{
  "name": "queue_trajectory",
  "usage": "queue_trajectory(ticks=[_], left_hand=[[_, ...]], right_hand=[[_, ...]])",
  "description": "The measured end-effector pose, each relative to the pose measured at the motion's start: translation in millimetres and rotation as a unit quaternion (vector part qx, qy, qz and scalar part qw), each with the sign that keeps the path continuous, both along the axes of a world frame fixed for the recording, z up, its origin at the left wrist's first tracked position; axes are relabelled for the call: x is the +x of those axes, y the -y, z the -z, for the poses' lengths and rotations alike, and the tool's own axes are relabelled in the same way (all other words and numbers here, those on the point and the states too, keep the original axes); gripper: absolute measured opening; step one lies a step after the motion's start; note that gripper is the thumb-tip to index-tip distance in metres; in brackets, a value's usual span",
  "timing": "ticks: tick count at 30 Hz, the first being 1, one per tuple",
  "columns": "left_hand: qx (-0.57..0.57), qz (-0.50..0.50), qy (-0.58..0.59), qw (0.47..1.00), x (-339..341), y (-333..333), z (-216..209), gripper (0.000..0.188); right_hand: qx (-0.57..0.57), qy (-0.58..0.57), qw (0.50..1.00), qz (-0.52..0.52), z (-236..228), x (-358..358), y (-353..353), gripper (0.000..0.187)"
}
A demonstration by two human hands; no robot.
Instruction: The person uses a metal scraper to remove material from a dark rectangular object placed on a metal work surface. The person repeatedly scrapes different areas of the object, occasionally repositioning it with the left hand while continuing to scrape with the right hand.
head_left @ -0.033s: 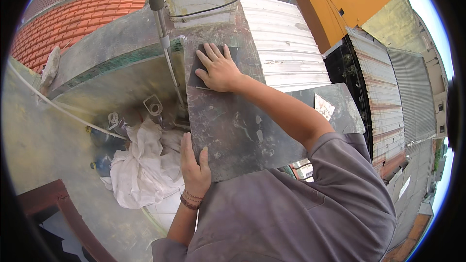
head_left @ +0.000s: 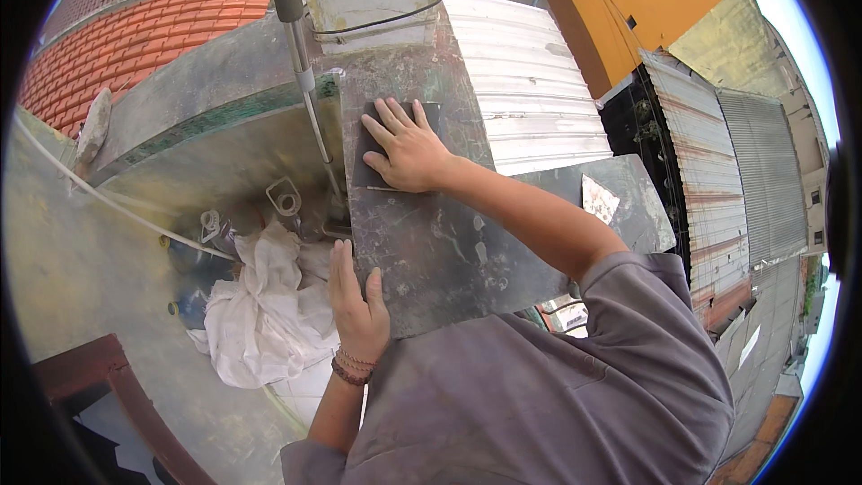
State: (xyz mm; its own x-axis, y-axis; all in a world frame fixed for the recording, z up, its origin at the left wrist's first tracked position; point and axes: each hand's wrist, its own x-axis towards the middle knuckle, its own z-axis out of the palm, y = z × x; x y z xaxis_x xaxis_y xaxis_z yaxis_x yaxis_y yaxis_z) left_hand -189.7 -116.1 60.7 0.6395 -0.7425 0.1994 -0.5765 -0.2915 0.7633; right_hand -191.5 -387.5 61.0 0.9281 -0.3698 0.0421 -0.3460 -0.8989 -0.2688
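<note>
A dark, scuffed board or slab (head_left: 431, 278) lies in front of me, its surface marked with pale scratches and stains. My right hand (head_left: 409, 153) rests flat with spread fingers on a dark square sheet, probably sandpaper (head_left: 431, 115), pressing it against the slab's far left part. At the slab's near left edge is my left hand (head_left: 359, 305), its fingers stretched forward along the side and its thumb apart from them. Bracelets circle the left wrist.
A metal pole (head_left: 310, 94) rises beyond the slab's left edge, beside a pale pillar (head_left: 373, 0) wrapped with black cable. White sacking (head_left: 265, 314) and bottles (head_left: 189, 308) lie below on the left. A small pale speckled piece (head_left: 599, 198) sits on the right part. Corrugated roofing (head_left: 530, 81) lies beyond.
My right hand has slid toward me along the slab, taking the dark sheet with it. My left hand has shifted very slightly at the edge.
</note>
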Motion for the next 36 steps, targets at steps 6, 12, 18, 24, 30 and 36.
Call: queue_trajectory(ticks=[6, 12, 18, 24, 30, 36], left_hand=[[0.047, 0.182, 0.243, 0.952, 33, 108, -14, 0.06], [0.112, 0.24, 0.273, 0.925, 23, 133, 1, 0.076], [0.117, 0.227, 0.261, 0.931, 22, 133, -3, 0.072], [0.093, 0.208, 0.226, 0.947, 24, 138, -1, 0.068], [0.082, 0.182, 0.201, 0.959, 31, 135, -5, 0.064], [0.061, 0.188, 0.184, 0.963, 28, 139, -8, 0.063]], right_hand=[[0.135, 0.209, 0.965, 0.08, -71, -106, -42, 0.049], [0.032, -0.054, 0.849, 0.524, -73, -281, -45, 0.072], [0.015, -0.086, 0.837, 0.54, -47, -301, -52, 0.062], [0.021, -0.003, 0.843, 0.538, -58, -271, -41, 0.055], [0.15, -0.026, 0.94, 0.306, -93, -107, -17, 0.053], [0.063, -0.145, 0.977, 0.14, -67, 7, 54, 0.034]])
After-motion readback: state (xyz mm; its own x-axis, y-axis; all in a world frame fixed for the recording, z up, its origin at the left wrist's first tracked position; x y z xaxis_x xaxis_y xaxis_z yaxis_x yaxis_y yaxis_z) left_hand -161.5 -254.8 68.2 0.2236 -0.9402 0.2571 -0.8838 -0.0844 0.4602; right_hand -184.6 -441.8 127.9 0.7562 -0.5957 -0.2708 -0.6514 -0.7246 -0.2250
